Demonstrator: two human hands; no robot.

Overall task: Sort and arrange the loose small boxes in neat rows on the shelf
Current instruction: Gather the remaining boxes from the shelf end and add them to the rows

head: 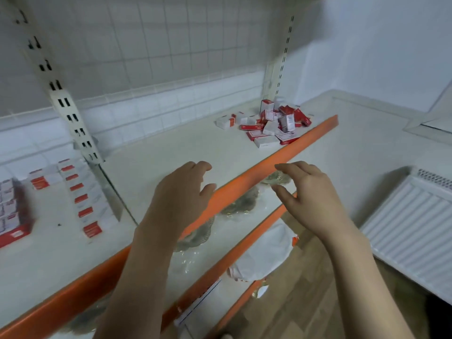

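A white shelf (171, 148) with an orange front lip (281, 157) fills most of the frame, backed by a white wire-grid panel (146, 40) and carried on two slotted uprights (61, 99). A white wall (379, 45) stands to the right, and a white ribbed radiator (411, 228) is mounted lower on that side above a wood-look floor (305, 289). Two more orange-edged shelves sit below; the upper of them holds clear-wrapped items (239, 204), too blurred to identify, and the lower one holds a white bundle (264, 253).

The loose small boxes (271, 123), red and white with printed labels, lie in a jumbled heap at the far right end of the top shelf, beside the right upright and touching the orange lip. Some stand on end, others lie flat or tilted; the heap is too tangled for an exact count, though it runs to well over a dozen. On the adjoining bay to the left, matching boxes stand in neat rows (83, 199), the nearest row showing about seven red-ended boxes.

Two bare hands reach over the shelf front. The left hand (181, 192) hovers above the shelf with fingers loosely curled, holding nothing. The right hand (305, 189) hangs just past the lip, fingers relaxed and spread, also empty. Both are well apart from the heap.
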